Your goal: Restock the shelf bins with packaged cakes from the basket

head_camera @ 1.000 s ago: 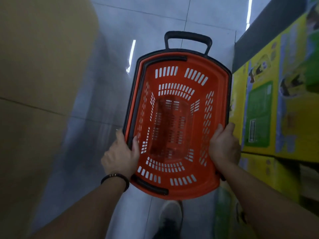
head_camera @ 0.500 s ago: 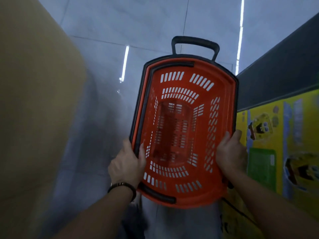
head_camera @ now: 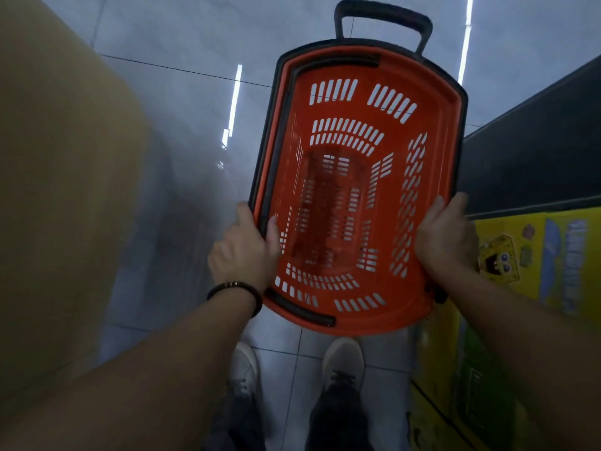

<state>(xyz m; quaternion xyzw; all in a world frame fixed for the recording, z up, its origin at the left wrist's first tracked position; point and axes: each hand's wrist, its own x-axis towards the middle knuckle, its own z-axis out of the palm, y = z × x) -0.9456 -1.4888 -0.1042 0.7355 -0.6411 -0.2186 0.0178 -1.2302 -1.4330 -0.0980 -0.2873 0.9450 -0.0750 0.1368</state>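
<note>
Orange shopping basket (head_camera: 419,307) is held above the tiled floor (head_camera: 182,102), pull handle (head_camera: 383,19) at 12 o'clock. Left hand (head_camera: 242,255) grips its 9 o'clock rim, fingers curled closed; right hand (head_camera: 444,236) clamps the 3 o'clock rim. No cakes visible inside.

Left hand (head_camera: 242,255): fingers wrapped under basket (head_camera: 432,196) rim, tips hidden, only the thumb shows inside. Right hand (head_camera: 444,237): fingertips hidden behind the far rim. Both forearms cut by the bottom edge. Tan surface (head_camera: 61,190) at left motion-blurred, cut by the left edge, can't identify. Yellow boxes (head_camera: 536,271) at right blurred and cut by the right edge, print unreadable apart from a cartoon face. Legs cut at the bottom edge; left shoe (head_camera: 245,366) partly behind the left forearm.
</note>
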